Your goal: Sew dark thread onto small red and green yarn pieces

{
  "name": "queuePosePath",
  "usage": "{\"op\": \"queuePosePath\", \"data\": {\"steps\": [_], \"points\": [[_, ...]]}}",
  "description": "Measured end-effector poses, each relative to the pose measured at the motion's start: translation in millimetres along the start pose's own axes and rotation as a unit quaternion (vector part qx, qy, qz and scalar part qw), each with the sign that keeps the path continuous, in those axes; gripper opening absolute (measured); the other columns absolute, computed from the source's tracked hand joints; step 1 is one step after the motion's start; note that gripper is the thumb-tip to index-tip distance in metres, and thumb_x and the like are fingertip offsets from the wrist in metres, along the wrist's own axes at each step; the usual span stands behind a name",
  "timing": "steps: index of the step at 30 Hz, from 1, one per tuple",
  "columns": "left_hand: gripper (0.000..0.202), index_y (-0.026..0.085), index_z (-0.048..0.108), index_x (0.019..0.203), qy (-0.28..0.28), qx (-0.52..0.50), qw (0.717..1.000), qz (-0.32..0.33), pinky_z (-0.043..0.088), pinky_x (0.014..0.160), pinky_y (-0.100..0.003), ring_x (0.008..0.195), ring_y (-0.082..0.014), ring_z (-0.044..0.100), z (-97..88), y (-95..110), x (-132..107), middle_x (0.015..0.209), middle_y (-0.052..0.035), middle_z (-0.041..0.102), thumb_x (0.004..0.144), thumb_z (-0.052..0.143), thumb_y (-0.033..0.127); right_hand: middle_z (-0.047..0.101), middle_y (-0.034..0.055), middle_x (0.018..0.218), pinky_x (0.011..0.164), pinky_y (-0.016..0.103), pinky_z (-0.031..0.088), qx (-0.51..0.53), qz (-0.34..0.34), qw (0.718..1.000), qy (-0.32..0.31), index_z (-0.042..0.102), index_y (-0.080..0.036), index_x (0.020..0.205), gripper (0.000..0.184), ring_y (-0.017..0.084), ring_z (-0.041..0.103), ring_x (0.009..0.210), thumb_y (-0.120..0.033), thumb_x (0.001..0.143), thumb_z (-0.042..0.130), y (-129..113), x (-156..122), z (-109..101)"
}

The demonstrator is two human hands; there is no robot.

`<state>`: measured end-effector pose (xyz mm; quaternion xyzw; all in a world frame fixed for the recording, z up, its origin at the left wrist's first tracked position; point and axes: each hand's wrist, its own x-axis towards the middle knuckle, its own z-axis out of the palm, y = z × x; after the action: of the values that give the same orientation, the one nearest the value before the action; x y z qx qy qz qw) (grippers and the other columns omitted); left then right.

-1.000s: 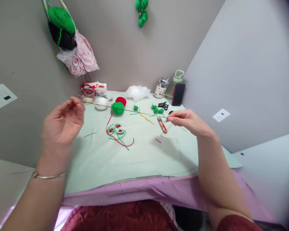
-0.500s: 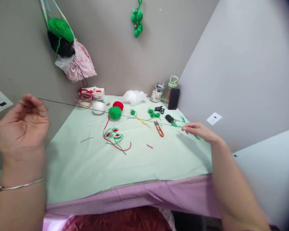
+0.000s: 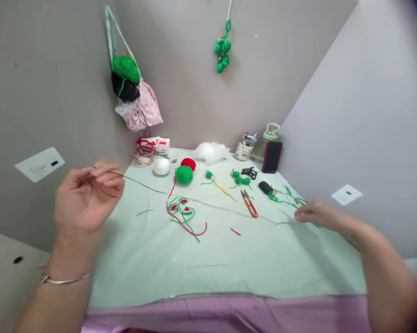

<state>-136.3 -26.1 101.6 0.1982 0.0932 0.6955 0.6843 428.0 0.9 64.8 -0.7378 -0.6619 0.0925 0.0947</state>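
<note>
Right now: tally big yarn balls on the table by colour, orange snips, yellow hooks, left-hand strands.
White yarn ball: 1
Green yarn ball: 1
Red yarn ball: 1
Orange snips: 1
Yellow hook: 1
Strand in left hand: 1
Total: 6

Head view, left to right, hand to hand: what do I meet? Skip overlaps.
Left hand → white yarn ball → green yarn ball → yellow-handled tool → orange-handled snips → phone → right hand. Dark thread omitted: it crosses several.

One long thread (image 3: 208, 204), three yarn balls (image 3: 184, 175) on table (image 3: 229, 268), three red-white-green pieces (image 3: 186, 211), one yellow hook (image 3: 222, 188), one pair snips (image 3: 251, 207), one phone (image 3: 272, 157), one bottle (image 3: 259, 150).
</note>
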Motion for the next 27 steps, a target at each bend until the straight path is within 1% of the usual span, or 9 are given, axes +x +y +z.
{"op": "queuePosePath", "data": {"steps": [2,5,7,10,13,16,21,24,27], "points": [[0.024,0.018,0.037,0.069,-0.046,0.066,0.995,-0.061,0.045,0.048,-0.017,0.050,-0.0066,0.048,0.5,-6.4,-5.5,0.059,0.0032,0.048,0.064,0.056,0.004,0.072,0.0168,0.082,0.059,0.038,0.042,-0.049,-0.004,0.997,-0.067,0.076,-0.026,0.067,0.010,0.027,0.065,0.066,-0.032,0.073,0.071,-20.6,15.6,-4.6],[0.019,0.017,0.047,0.065,-0.124,0.172,0.966,-0.149,0.041,0.046,-0.020,0.049,-0.0094,0.045,-3.7,-20.7,-13.0,0.055,0.0016,0.043,0.072,0.064,0.016,0.074,0.0105,0.090,0.064,0.036,0.042,-0.058,-0.068,0.996,-0.017,0.076,-0.029,0.079,0.016,0.027,0.065,0.077,-0.035,0.081,0.061,-82.3,42.9,-7.3],[0.018,0.018,0.052,0.066,-0.148,0.205,0.950,-0.183,0.039,0.047,-0.022,0.050,-0.0103,0.043,-8.6,-32.0,-15.7,0.056,0.0006,0.044,0.079,0.064,0.024,0.074,0.0062,0.087,0.066,0.032,0.044,0.008,-0.157,0.987,-0.035,0.075,-0.026,0.082,0.019,0.023,0.065,0.076,-0.036,0.083,0.058,-135.1,65.3,-2.0],[0.016,0.019,0.054,0.068,-0.148,0.221,0.938,-0.221,0.038,0.051,-0.024,0.052,-0.0115,0.045,-16.2,-47.1,-15.9,0.059,-0.0005,0.047,0.081,0.062,0.025,0.073,0.0037,0.079,0.067,0.028,0.045,0.112,-0.268,0.954,-0.071,0.073,-0.021,0.083,0.019,0.018,0.064,0.072,-0.033,0.083,0.058,-213.9,107.1,19.2],[0.015,0.019,0.054,0.071,-0.140,0.231,0.929,-0.251,0.037,0.054,-0.026,0.054,-0.0120,0.047,-23.3,-56.4,-13.9,0.063,-0.0012,0.052,0.082,0.060,0.026,0.074,0.0034,0.086,0.072,0.025,0.045,0.155,-0.324,0.931,-0.072,0.073,-0.019,0.085,0.013,0.015,0.065,0.078,-0.025,0.081,0.062,-282.1,154.2,51.2],[0.013,0.019,0.054,0.073,-0.138,0.252,0.919,-0.271,0.037,0.056,-0.027,0.056,-0.0123,0.048,-28.4,-60.7,-12.9,0.066,-0.0025,0.056,0.082,0.059,0.027,0.074,0.0056,0.094,0.075,0.024,0.045,0.095,-0.319,0.941,-0.056,0.072,-0.017,0.091,0.014,0.016,0.065,0.085,-0.019,0.083,0.061,-336.8,196.4,84.6],[0.016,0.019,0.051,0.072,-0.141,0.270,0.912,-0.275,0.037,0.057,-0.028,0.056,-0.0124,0.046,-31.3,-62.7,-12.5,0.067,-0.0039,0.060,0.082,0.058,0.029,0.071,0.0108,0.110,0.081,0.028,0.044,0.056,-0.316,0.943,-0.086,0.071,-0.015,0.096,0.027,0.024,0.063,0.100,-0.011,0.070,0.074,-391.2,236.8,130.1],[0.015,0.020,0.052,0.074,-0.148,0.281,0.908,-0.274,0.037,0.057,-0.028,0.056,-0.0127,0.048,-31.8,-62.7,-12.0,0.068,-0.0045,0.062,0.083,0.058,0.031,0.072,0.0117,0.104,0.082,0.028,0.046,0.055,-0.307,0.943,-0.118,0.071,-0.014,0.087,0.024,0.025,0.064,0.099,-0.005,0.066,0.075,-401.7,243.8,145.5],[0.013,0.020,0.052,0.074,-0.145,0.283,0.908,-0.273,0.036,0.057,-0.028,0.055,-0.0129,0.048,-32.2,-62.1,-12.5,0.067,-0.0042,0.062,0.083,0.059,0.028,0.073,0.0121,0.098,0.080,0.028,0.048,0.091,-0.299,0.940,-0.137,0.070,-0.012,0.086,0.015,0.023,0.066,0.093,-0.006,0.073,0.070,-400.6,242.5,145.5]]}}
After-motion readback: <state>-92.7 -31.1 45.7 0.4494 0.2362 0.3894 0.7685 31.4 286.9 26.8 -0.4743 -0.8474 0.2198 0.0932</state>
